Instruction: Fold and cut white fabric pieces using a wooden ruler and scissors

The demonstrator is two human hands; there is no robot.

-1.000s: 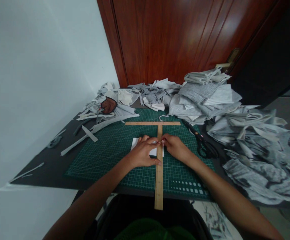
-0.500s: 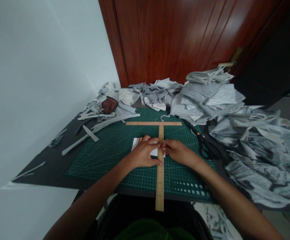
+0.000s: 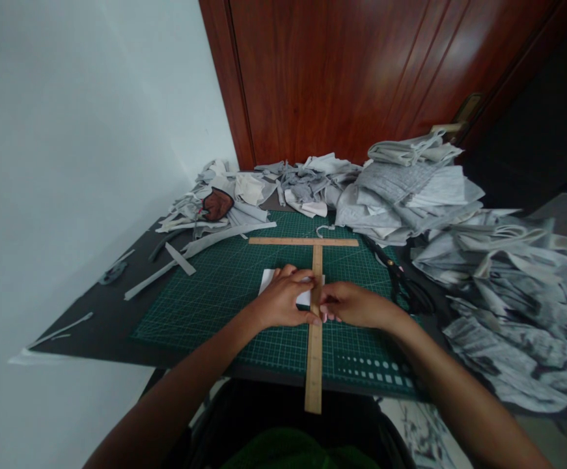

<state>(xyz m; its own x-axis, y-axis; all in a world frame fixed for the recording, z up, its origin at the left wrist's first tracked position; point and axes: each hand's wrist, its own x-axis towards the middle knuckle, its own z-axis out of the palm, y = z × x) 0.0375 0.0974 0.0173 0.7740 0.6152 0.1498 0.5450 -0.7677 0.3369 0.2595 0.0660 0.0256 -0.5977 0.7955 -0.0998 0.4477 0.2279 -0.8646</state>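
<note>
Pressing the ruler point(image 3: 314, 368), the left hand point(image 3: 283, 303) splays; the right hand point(image 3: 351, 304) curls, its grip unclear.

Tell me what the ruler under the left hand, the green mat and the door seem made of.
Ruler: probably wood or bamboo, matte; pale tan throughout.
Green mat: likely plastic or vinyl, low-sheen; it lies flat with printed gridlines.
Door: looks like polished wood, with red-brown grain and soft reflections; possibly veneer.

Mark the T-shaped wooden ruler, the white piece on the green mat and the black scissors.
T-shaped wooden ruler point(image 3: 314, 348): head view, near half of its long bar.
White piece point(image 3: 266, 280): head view, its exposed left end.
Black scissors point(image 3: 390, 264): head view, the pivot.
</note>
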